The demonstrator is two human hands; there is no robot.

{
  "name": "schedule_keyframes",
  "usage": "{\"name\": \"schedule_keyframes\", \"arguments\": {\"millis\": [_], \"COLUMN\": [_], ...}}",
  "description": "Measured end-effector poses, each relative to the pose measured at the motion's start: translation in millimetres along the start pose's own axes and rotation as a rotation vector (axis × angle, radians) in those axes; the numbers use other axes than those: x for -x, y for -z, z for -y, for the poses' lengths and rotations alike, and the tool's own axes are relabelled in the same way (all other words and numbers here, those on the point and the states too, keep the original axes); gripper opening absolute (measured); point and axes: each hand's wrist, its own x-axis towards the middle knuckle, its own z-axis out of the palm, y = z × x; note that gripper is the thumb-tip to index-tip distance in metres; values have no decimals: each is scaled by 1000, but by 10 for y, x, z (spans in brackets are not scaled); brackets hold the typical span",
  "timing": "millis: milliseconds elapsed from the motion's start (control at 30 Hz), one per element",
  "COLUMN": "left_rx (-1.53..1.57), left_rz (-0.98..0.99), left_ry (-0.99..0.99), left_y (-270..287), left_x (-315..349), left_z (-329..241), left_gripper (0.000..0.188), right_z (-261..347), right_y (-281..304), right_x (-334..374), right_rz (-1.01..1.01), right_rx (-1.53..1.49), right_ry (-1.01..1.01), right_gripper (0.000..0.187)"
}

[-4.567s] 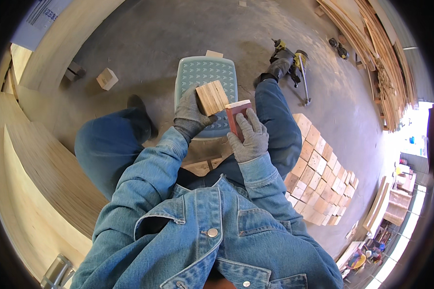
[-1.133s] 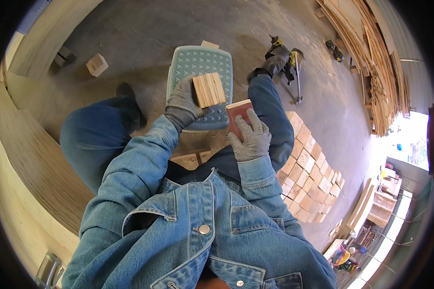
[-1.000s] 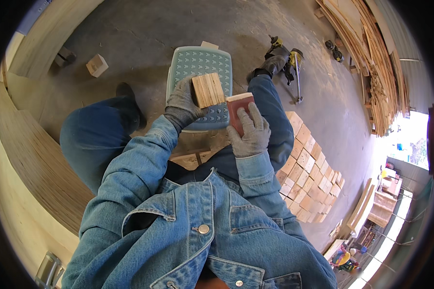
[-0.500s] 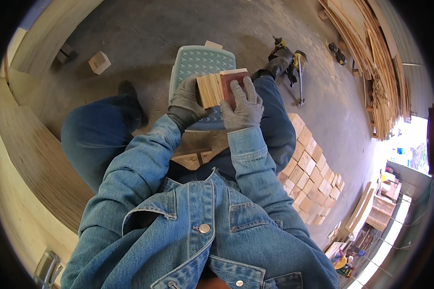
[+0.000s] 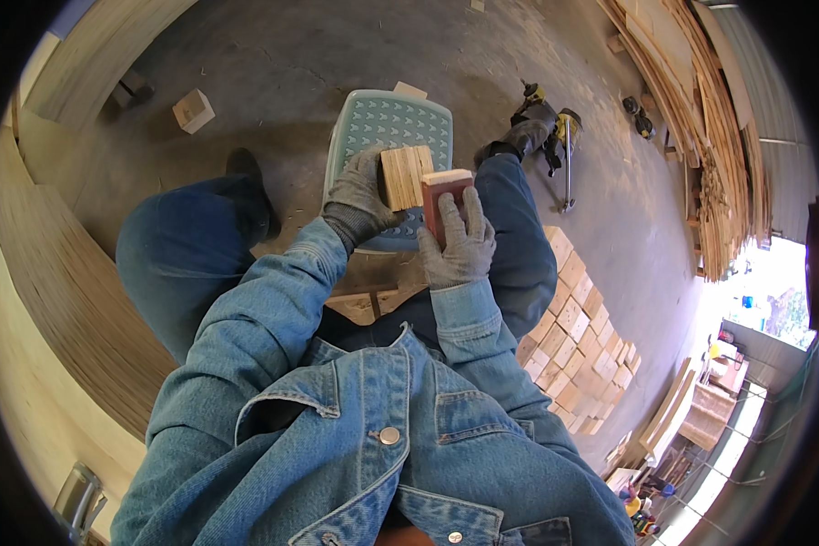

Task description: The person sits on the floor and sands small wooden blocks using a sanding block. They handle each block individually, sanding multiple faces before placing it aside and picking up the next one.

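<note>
In my gloved left hand [image 5: 357, 193], closed round its left side, is a wooden block [image 5: 407, 177] with layered plywood edges turned upward. My gloved right hand [image 5: 461, 247] grips a sanding block [image 5: 438, 195], a small piece of wood faced with reddish-brown sandpaper. The sanding block sits against or very near the wooden block's right side; exact contact cannot be made out. Both are above a pale teal plastic stool [image 5: 393, 116] with a raised pattern on its top, between my knees. My right fingers lie bent over the red face.
Stacked wooden blocks [image 5: 578, 341] stand at my right. A yellow-and-black power tool [image 5: 566, 127] lies beyond my right foot. One loose block [image 5: 193, 111] rests on the floor at far left. Plywood sheets [image 5: 73, 291] flank my left; long timber strips [image 5: 701, 136] lean far right.
My right hand has slid the sanding block toward me along the wooden block's right side. The wooden block in my left hand has shifted slightly right.
</note>
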Motion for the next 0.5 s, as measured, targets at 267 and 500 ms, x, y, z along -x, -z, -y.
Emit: {"name": "schedule_keyframes", "arguments": {"millis": [267, 500], "left_rx": [42, 84], "left_rz": [-33, 60], "left_ry": [-70, -24], "left_y": [-110, -79], "left_x": [-23, -9], "left_z": [107, 167], "left_gripper": [101, 99], "right_z": [214, 417], "right_y": [-3, 274], "right_x": [-1024, -565], "right_rz": [275, 278], "right_rx": [113, 81], "right_ry": [-122, -13], "right_gripper": [63, 64]}}
